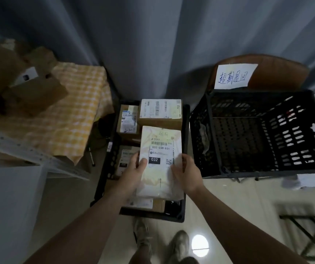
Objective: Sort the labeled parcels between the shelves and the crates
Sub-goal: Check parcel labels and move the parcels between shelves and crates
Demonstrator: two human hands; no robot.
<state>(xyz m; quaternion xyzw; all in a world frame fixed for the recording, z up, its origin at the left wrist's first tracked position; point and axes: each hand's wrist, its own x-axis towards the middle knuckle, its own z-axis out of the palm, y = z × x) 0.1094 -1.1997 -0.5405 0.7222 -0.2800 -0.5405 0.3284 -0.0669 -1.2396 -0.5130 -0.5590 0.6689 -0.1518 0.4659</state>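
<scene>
I hold a pale soft parcel (160, 138) with a shipping label reading 032-038-E01 above a black floor crate (186, 130). My left hand (135, 172) grips its left edge, thumb on the label. My right hand (186, 172) grips its right edge. Inside that crate lie cardboard boxes with labels: one at the back (160, 111) and a smaller one at the back left (127, 121). More parcels show under my hands.
A larger black crate (257, 134) stands to the right, in front of a chair back with a handwritten paper sign (234, 76). A shelf (29, 151) at left carries brown boxes (29, 88) on yellow checked cloth. Grey curtain behind. My shoes (177, 244) are below.
</scene>
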